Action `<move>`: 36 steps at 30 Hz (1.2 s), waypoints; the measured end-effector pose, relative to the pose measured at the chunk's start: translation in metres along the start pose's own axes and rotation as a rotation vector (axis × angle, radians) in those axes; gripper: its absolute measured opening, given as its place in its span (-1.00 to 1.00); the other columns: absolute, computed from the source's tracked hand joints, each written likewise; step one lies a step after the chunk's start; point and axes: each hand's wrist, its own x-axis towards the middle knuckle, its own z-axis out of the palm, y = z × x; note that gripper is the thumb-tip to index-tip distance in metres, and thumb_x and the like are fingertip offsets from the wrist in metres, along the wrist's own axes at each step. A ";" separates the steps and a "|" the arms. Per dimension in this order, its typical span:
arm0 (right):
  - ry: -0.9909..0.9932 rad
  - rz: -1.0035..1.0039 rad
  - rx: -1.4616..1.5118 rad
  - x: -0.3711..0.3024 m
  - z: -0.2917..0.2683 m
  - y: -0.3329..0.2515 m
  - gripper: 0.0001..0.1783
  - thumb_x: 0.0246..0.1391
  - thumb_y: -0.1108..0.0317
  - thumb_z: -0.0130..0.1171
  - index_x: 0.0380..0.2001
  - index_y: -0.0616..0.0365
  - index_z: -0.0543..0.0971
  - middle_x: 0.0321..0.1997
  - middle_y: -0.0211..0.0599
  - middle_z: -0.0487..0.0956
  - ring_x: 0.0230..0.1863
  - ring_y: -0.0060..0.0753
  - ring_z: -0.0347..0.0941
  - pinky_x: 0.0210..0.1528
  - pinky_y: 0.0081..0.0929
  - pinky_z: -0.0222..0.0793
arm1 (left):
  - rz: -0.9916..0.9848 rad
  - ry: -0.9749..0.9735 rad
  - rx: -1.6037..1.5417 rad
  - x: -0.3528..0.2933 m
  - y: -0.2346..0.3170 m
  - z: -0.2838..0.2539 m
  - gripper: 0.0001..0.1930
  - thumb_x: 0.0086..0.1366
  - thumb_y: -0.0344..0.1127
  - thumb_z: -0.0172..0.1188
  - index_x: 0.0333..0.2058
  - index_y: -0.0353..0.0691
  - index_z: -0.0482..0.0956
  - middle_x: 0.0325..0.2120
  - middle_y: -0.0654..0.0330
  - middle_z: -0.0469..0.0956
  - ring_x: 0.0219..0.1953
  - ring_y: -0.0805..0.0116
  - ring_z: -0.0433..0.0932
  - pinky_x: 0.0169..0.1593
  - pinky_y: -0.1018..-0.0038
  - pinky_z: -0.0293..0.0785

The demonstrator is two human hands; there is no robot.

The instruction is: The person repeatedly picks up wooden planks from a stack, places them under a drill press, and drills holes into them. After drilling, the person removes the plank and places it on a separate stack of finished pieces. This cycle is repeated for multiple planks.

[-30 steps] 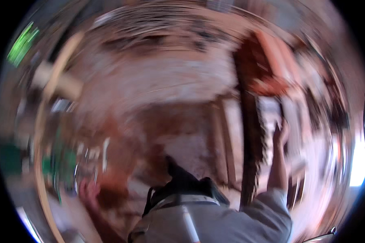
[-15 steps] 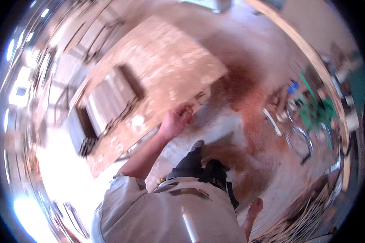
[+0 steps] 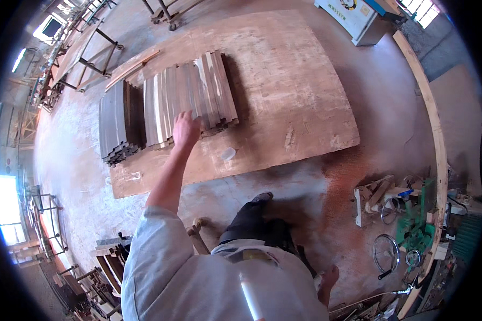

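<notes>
Bright daylight pours in from my left, glaring white there. The picture is sharp, but its edges bend.

The slats (image 3: 190, 96) are bare wood, some pale, some dark, smooth and matt. They lie on a plywood sheet (image 3: 284, 91), reddish, dull and scuffed. The floor (image 3: 75, 176) is rough concrete dusted with reddish sawdust (image 3: 343, 182). The sleeve (image 3: 160, 251) is matt grey cloth.
</notes>
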 end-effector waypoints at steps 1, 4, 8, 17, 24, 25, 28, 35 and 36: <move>-0.030 0.000 0.012 -0.002 0.004 -0.006 -0.70 0.13 0.27 0.01 -0.16 0.26 0.46 -0.35 -0.31 0.47 -0.46 -0.46 0.40 -0.55 -0.52 0.34 | 0.033 -0.082 -0.005 0.009 0.014 0.009 -0.56 0.16 -0.14 0.09 -0.04 -0.29 0.46 -0.06 -0.06 0.46 0.07 -0.03 0.34 0.11 0.21 0.31; -0.073 -0.071 -0.083 -0.005 0.006 -0.024 -0.68 0.16 0.25 0.01 -0.15 0.28 0.46 -0.34 -0.27 0.49 -0.46 -0.43 0.41 -0.52 -0.51 0.37 | 0.089 -0.195 0.042 0.030 0.064 0.032 -0.43 0.16 -0.04 0.11 0.03 -0.36 0.36 0.06 -0.06 0.33 0.17 -0.02 0.21 0.18 0.20 0.21; 0.038 -0.207 -0.024 -0.006 -0.004 -0.031 -0.73 0.13 0.25 0.00 -0.29 0.26 0.50 -0.47 -0.33 0.45 -0.56 -0.50 0.38 -0.59 -0.54 0.35 | 0.051 -0.163 0.156 0.041 0.108 0.056 -0.22 0.17 0.08 0.11 0.15 -0.47 0.17 0.21 -0.09 0.10 0.29 -0.03 0.00 0.27 0.13 0.00; 0.049 -0.046 -0.189 -0.033 -0.023 0.038 -0.62 0.09 0.12 0.03 -0.27 0.29 0.49 -0.42 -0.24 0.50 -0.51 -0.36 0.46 -0.57 -0.42 0.42 | -0.065 -0.234 0.271 0.050 0.130 0.094 -0.35 0.22 -0.33 -0.16 0.24 -0.54 -0.06 0.29 -0.23 -0.12 0.36 -0.13 -0.22 0.35 0.08 -0.24; 0.080 0.045 -0.082 -0.029 -0.026 0.045 -0.67 0.08 0.15 0.05 -0.30 0.25 0.47 -0.47 -0.25 0.47 -0.53 -0.33 0.44 -0.58 -0.40 0.41 | -0.114 -0.114 -0.141 0.054 0.141 0.047 -0.81 0.13 -0.38 -0.04 -0.33 -0.38 0.42 -0.34 -0.22 0.53 -0.08 -0.16 0.45 -0.01 0.16 0.36; 0.011 0.029 0.003 -0.026 -0.030 0.041 -0.68 0.08 0.15 0.05 -0.31 0.24 0.47 -0.46 -0.26 0.47 -0.53 -0.33 0.44 -0.58 -0.41 0.41 | -0.273 -0.106 -0.337 0.050 0.147 0.036 -0.81 0.12 -0.38 -0.03 -0.31 -0.34 0.44 -0.39 -0.21 0.52 -0.21 -0.08 0.51 -0.10 0.19 0.40; 0.018 0.107 0.171 -0.007 -0.034 0.031 -0.74 0.11 0.17 0.01 -0.38 0.16 0.47 -0.51 -0.31 0.44 -0.54 -0.44 0.40 -0.60 -0.47 0.34 | -0.150 -0.167 -1.177 0.026 0.180 0.007 -0.54 0.22 -0.37 0.03 0.12 -0.17 0.32 -0.29 0.15 0.54 -0.42 0.38 0.52 -0.42 0.49 0.46; 0.071 0.105 0.260 0.075 -0.072 0.038 -0.65 0.09 0.05 0.09 -0.33 0.13 0.56 -0.53 -0.41 0.50 -0.58 -0.49 0.38 -0.50 -0.50 0.33 | -0.025 -0.545 -1.029 -0.080 0.329 0.027 -0.63 0.35 -0.01 -0.03 -0.41 -0.23 0.40 -0.71 0.32 0.32 -0.71 0.53 0.31 -0.62 0.56 0.24; 0.085 0.115 0.274 0.086 -0.080 0.044 -0.66 0.09 0.05 0.09 -0.33 0.12 0.57 -0.55 -0.41 0.50 -0.59 -0.50 0.37 -0.50 -0.49 0.33 | 0.033 -0.599 -1.014 -0.091 0.351 0.032 -0.63 0.34 0.00 -0.01 -0.40 -0.24 0.41 -0.70 0.32 0.32 -0.70 0.54 0.31 -0.62 0.57 0.24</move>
